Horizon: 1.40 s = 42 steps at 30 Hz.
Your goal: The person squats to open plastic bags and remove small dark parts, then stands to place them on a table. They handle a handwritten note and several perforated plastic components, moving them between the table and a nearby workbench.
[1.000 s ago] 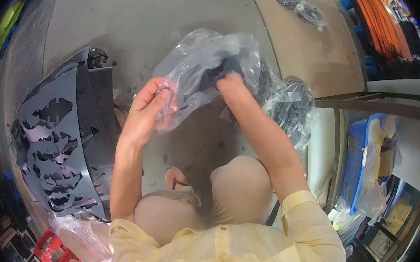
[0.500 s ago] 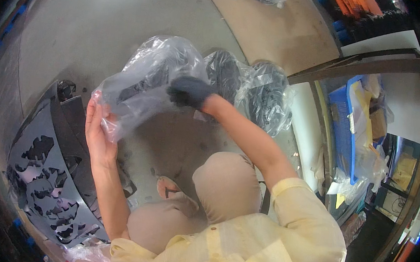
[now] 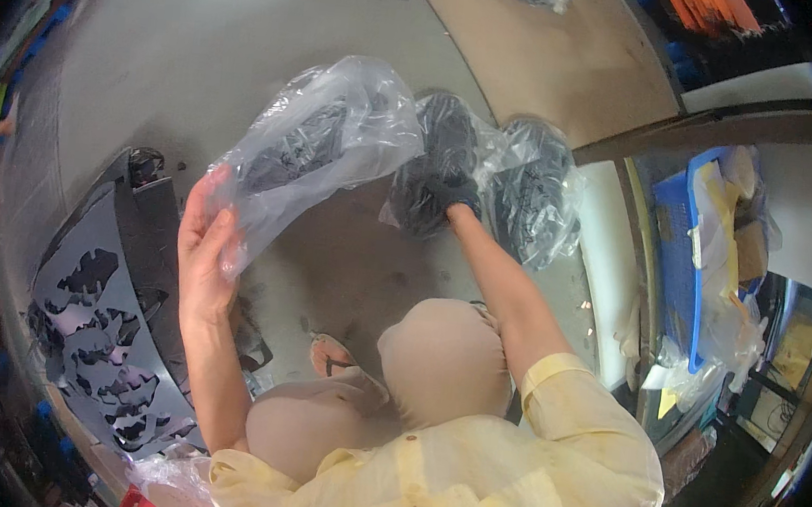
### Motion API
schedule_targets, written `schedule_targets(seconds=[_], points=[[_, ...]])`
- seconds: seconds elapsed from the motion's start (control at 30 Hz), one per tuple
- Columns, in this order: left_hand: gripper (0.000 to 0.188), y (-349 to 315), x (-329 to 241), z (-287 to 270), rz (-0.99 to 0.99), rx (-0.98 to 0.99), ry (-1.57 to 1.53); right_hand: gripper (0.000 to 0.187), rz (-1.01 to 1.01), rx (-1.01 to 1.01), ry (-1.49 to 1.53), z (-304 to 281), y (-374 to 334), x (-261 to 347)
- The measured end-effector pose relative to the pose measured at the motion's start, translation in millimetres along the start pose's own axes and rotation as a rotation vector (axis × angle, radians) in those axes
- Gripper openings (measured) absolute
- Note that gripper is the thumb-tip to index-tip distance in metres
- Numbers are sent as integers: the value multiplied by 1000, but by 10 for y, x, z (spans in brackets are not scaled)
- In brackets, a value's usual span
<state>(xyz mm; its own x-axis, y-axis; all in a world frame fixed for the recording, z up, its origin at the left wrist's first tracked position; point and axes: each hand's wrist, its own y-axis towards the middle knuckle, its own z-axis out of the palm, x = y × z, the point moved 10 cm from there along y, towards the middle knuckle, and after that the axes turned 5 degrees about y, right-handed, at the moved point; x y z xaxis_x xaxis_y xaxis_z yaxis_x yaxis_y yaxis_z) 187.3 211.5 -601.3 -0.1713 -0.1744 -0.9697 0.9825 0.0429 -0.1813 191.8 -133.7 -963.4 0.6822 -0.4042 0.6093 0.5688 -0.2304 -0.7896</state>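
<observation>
Holding crinkled, clear plastic bag (image 3: 366,139)

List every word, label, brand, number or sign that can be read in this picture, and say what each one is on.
No text can be read anywhere.
Bag in the left hand: none legible.
Wrapped bundle at the gloved right hand: none legible.
Blue basket: a pale tag on its rim, too small to read.
</observation>
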Motion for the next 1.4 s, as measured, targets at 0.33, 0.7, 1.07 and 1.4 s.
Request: schedule_targets(seconds=[0.33, 0.7, 1.07, 1.4], points=[[51, -228, 445, 802, -246, 417, 255, 21, 157, 546, 545, 1085, -860, 38], [41, -151, -168, 76, 47, -34, -308, 9, -388, 496, 404, 1779, -1529, 2426], [40, -240, -443, -287, 128, 67, 1098, 17, -1530, 718, -1226, 3071, -3213, 1497], [36, 53, 954, -910, 12, 85, 932, 25, -1254, 1071, -1402, 2873, -3555, 118]])
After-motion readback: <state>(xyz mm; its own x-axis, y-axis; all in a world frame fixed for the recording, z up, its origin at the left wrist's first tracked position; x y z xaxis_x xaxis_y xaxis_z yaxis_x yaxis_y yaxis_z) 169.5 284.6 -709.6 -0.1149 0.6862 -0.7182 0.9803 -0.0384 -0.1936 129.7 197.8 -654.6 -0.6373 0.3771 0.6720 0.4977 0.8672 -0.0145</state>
